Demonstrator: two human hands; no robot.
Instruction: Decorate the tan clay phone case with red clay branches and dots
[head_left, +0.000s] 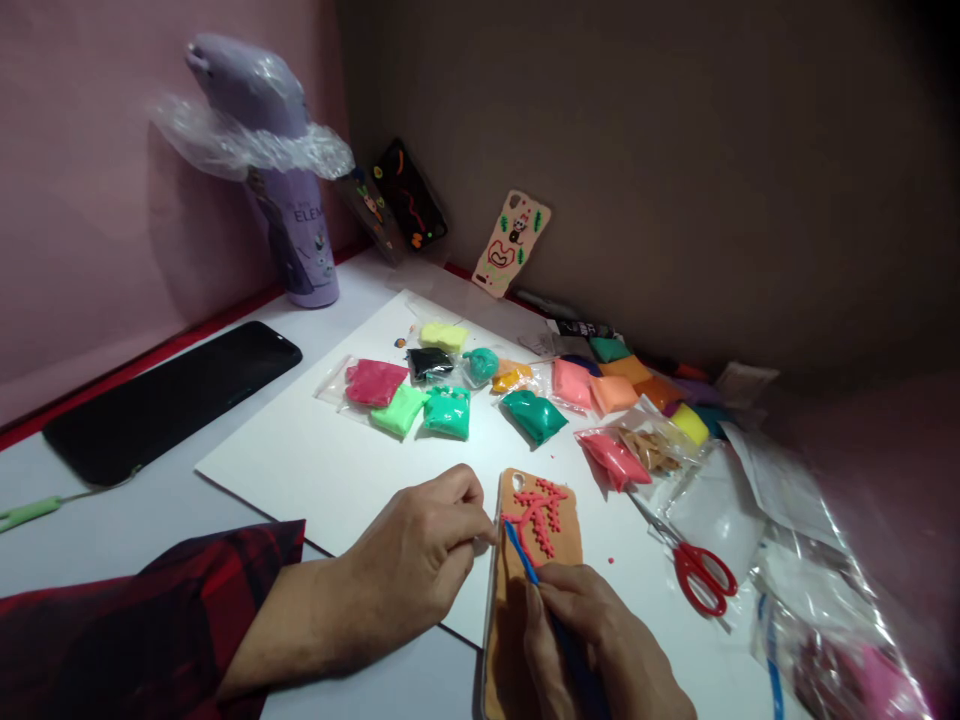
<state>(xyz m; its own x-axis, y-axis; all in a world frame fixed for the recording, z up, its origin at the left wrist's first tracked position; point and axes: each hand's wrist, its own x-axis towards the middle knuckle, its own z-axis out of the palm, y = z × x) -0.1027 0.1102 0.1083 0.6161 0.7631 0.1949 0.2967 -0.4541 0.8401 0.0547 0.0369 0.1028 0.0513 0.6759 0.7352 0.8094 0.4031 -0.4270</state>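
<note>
A phone case (551, 545) covered in tan clay lies at the front of the white board. On its upper part is a raised coral-red clay design (534, 515) of branching lines and small dots. My right hand (600, 635) is closed around a blue clay modelling tool (520, 552), whose tip rests at the left side of the red design. Beside the case's upper left edge, my left hand (420, 545) has its fingers curled and pinched together. What they hold, if anything, is hidden.
Bags of coloured clay (448, 412) lie across the white board (285, 450). Red-handled scissors (701, 577) and clear plastic bags (810, 590) are at right. A black phone (176, 400) lies left; a purple bottle (300, 235) and decorated phone cases (512, 243) stand behind.
</note>
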